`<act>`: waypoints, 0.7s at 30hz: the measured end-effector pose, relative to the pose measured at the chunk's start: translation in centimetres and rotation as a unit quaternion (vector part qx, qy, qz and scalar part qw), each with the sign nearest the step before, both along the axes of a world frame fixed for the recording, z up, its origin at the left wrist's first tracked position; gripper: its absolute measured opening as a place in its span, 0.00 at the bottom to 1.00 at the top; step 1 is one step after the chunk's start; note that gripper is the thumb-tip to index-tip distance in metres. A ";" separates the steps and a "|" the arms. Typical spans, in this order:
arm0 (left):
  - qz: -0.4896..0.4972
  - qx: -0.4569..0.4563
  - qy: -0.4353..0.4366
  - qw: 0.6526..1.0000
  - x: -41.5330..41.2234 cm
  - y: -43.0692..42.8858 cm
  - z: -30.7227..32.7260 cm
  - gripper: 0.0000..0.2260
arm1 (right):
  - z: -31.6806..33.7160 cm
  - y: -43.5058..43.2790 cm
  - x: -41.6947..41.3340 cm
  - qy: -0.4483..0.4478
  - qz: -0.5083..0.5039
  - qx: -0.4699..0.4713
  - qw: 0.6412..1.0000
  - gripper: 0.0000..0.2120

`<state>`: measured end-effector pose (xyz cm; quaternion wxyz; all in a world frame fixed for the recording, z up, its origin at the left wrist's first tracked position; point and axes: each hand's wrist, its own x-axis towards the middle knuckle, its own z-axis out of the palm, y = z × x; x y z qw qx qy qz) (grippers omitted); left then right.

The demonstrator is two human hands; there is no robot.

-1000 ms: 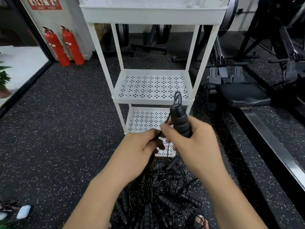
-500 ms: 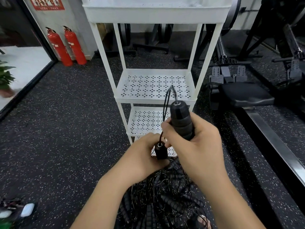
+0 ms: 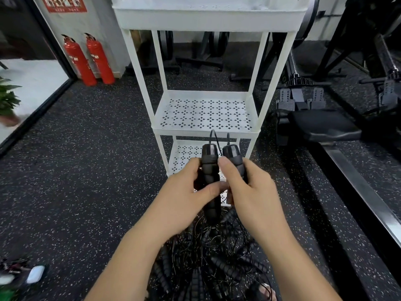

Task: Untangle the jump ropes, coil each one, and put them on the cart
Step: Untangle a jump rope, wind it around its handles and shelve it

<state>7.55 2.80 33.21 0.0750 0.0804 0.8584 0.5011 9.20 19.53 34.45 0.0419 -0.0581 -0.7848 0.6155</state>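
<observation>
Holding two black jump-rope handles upright, side by side and touching: the left hand (image 3: 184,193) curls round the left handle (image 3: 209,164), and the right hand (image 3: 251,192) grips the right handle (image 3: 234,154), thumb across its front. Thin cords (image 3: 213,135) leave the handle tops. A tangled pile of ropes (image 3: 213,265) lies on the floor (image 3: 86,170) directly beneath both hands. The white cart (image 3: 206,133) stands just beyond, straight ahead, about equally near either hand.
</observation>
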 end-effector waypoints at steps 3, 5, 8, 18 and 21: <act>0.016 0.038 0.002 0.999 -0.1 -0.2 0.1 0.18 | -0.3 -0.3 0.2 -0.027 0.017 -0.013 0.999 0.13; 0.019 0.048 0.001 0.999 -0.1 -0.2 0.2 0.19 | -0.4 -0.7 0.3 -0.032 0.032 -0.011 0.999 0.13; 0.021 0.048 -0.006 0.999 0.0 -0.3 0.3 0.21 | -0.4 -1.1 0.3 -0.013 0.018 -0.013 1.000 0.12; -0.001 0.087 -0.024 0.996 -0.3 -0.3 -0.3 0.24 | 0.3 -1.3 0.3 -0.002 0.052 -0.114 0.992 0.16; 0.007 0.126 -0.028 0.992 -0.3 -0.4 -0.3 0.24 | 0.3 -1.3 0.0 -0.027 0.082 -0.155 0.984 0.20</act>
